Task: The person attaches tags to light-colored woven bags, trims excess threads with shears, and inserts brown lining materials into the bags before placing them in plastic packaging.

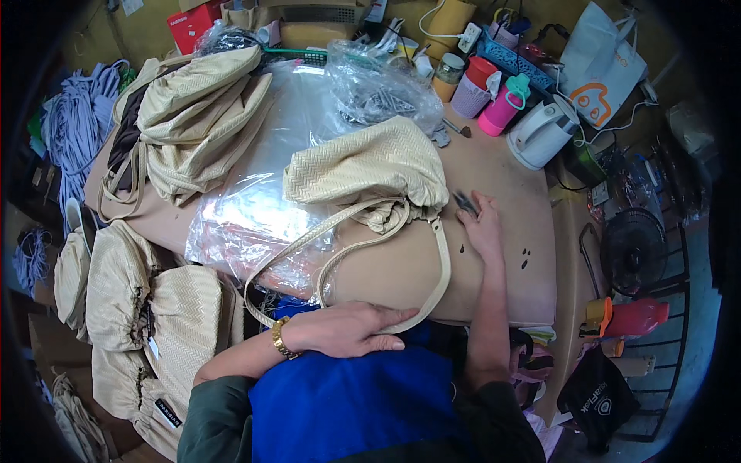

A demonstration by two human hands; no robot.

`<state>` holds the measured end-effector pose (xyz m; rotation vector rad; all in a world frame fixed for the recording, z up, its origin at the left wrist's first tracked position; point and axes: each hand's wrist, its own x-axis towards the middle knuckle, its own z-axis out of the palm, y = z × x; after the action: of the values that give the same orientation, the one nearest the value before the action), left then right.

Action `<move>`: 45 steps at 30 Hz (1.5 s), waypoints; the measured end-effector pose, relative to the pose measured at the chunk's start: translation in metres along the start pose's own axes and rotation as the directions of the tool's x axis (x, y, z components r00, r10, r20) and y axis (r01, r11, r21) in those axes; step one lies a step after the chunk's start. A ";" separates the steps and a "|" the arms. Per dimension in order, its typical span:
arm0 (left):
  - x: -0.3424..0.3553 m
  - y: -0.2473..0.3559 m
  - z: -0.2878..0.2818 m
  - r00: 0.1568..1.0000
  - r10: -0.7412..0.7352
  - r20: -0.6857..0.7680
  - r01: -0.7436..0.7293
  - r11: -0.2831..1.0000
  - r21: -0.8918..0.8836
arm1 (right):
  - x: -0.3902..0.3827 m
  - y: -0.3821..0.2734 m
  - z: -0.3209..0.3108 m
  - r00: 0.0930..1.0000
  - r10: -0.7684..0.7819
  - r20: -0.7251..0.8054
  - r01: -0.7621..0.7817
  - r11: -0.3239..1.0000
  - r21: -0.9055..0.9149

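Head view: a cream woven bag (359, 166) is laid beyond the left hand (340, 328), its strap (446, 266) grasped there between thumb and finger. A blurred dark tool (465, 203) is held by the right hand (483, 225).

Head view: looked down from the person's head through a wide fisheye lens.
Table (505, 289): was faced from its near side, toward the yellowish wall (158, 32).
Left hand (343, 328) and right hand (484, 225): were viewed close, from above.

A cream woven bag (363, 163) lies slumped beside a small dark tool (465, 203).
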<state>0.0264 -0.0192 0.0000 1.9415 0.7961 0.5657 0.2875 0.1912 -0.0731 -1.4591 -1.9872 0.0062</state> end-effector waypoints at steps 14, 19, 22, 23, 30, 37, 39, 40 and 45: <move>0.035 -0.092 -0.190 0.529 -0.186 -0.828 0.568 0.802 0.183 | -0.087 -0.132 -0.070 0.195 -0.638 0.744 0.039 0.764 0.645; -0.007 -0.043 -0.255 0.417 0.114 -0.902 0.521 0.783 0.340 | -0.015 -0.031 -0.196 0.640 -0.401 0.655 0.316 0.915 0.252; -0.024 -0.048 -0.277 0.444 0.035 -0.895 0.681 0.636 0.363 | -0.017 0.033 -0.195 0.819 -0.017 0.574 0.214 0.937 -0.278; -0.024 -0.071 -0.269 0.457 0.024 -0.889 0.715 0.586 0.383 | -0.021 0.052 -0.177 0.834 0.080 0.546 0.149 0.920 -0.363; -0.003 -0.074 -0.171 0.552 0.451 -0.701 0.544 0.443 0.713 | -0.043 0.033 -0.128 0.938 -0.087 0.337 0.061 0.994 0.086; 0.038 -0.047 -0.087 0.958 0.095 -0.269 0.091 0.792 0.603 | -0.042 0.069 -0.104 0.936 -0.131 0.326 0.055 0.971 0.234; 0.044 -0.062 -0.084 0.970 -0.013 -0.241 0.175 0.727 0.664 | -0.046 0.081 -0.105 0.922 -0.161 0.353 0.147 0.987 0.066; 0.044 -0.069 -0.086 0.970 -0.068 -0.231 0.214 0.685 0.696 | -0.047 0.087 -0.106 0.912 -0.175 0.371 0.194 0.981 -0.014; 0.022 -0.093 -0.101 0.975 0.064 -0.211 0.095 0.740 0.666 | -0.040 0.122 -0.133 0.878 -0.224 0.423 0.346 0.907 -0.239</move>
<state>-0.0529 0.0892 -0.0343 2.5595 1.2956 0.5284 0.4645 0.1541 -0.0356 -1.4100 -2.6187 -0.1661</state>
